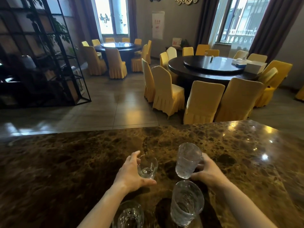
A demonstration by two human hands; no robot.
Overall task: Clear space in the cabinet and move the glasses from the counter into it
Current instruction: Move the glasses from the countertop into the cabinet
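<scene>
Several clear glasses stand on the dark marble counter [65,162]. My left hand [131,173] curls around a short smooth glass [147,167], thumb near its base and fingers behind its rim. My right hand [207,171] wraps a tall textured glass [187,162] from the right side. A second tall textured glass [186,203] stands nearer to me, below my right hand. Another short glass [130,214] sits at the bottom edge, partly hidden by my left forearm. No cabinet is in view.
Beyond the counter's far edge lies a tiled floor with two round dark tables [209,66] ringed by yellow-covered chairs [166,92]. A black metal shelf unit [49,55] stands at the far left. Bare counter stretches to both sides of the glasses.
</scene>
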